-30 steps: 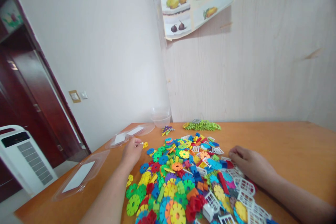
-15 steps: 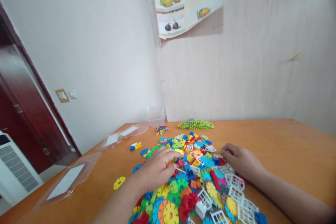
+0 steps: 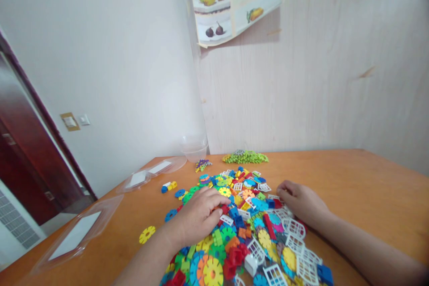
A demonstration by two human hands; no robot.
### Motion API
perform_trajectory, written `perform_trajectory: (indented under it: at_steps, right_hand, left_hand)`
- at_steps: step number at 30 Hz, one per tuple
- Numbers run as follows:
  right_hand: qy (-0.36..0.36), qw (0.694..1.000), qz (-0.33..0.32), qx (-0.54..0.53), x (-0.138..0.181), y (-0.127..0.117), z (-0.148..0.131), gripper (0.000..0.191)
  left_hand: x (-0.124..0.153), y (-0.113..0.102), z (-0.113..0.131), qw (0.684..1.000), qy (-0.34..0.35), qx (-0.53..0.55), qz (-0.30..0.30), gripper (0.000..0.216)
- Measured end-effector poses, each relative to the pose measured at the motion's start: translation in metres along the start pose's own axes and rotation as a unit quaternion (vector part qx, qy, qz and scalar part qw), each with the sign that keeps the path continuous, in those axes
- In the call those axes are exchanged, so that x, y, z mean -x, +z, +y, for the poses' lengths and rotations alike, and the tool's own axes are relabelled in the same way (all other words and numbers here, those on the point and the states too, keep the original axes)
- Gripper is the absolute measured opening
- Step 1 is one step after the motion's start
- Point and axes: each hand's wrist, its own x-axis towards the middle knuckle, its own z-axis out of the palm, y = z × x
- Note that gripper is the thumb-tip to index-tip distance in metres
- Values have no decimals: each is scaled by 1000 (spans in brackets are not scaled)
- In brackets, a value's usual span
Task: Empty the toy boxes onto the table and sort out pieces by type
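A heap of mixed plastic building pieces spreads across the table, with notched discs, bricks and white lattice panels. Over its left side lies my left hand [image 3: 197,215], fingers bent down among the pieces and thumb apart from the index finger. Red pieces show in that gap, and a small white panel [image 3: 227,219] lies just beyond the thumb. At the heap's right edge rests my right hand [image 3: 303,201], its fingers curled in. Whatever they may hold is hidden. Near it are white lattice panels [image 3: 295,229] and a blue brick [image 3: 270,203].
Behind the heap lie a green pile of pieces [image 3: 246,157] and a small purple cluster [image 3: 203,165]. Clear plastic bowls [image 3: 194,148] stand by the wall. Clear lids with white labels [image 3: 77,234] line the left edge. A yellow disc [image 3: 147,234] lies apart on the wooden table [image 3: 355,178].
The whole view has shifted slightly. A small white panel now shows by my left thumb, and the orange piece between thumb and index finger is out of sight. My right hand stays at the heap's edge.
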Motion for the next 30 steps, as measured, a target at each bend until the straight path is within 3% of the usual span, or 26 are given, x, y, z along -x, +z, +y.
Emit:
perform_trajectory:
  at_steps: [10, 17, 25, 30]
  right_hand:
    - [-7, 1000, 4, 4, 1, 0, -1, 28]
    - [-8, 1000, 1, 0, -1, 1, 1, 28]
    - [-4, 1000, -3, -3, 0, 1, 1, 28]
    - [-3, 1000, -4, 3, 0, 1, 2, 29]
  left_hand:
    - [-2, 0, 4, 998, -49, 42, 15, 13]
    - [-5, 6, -3, 976, -117, 182, 34, 14]
    - [-5, 3, -20, 924, -178, 317, 120, 27]
    - [-1, -12, -42, 908, -219, 286, 214, 30]
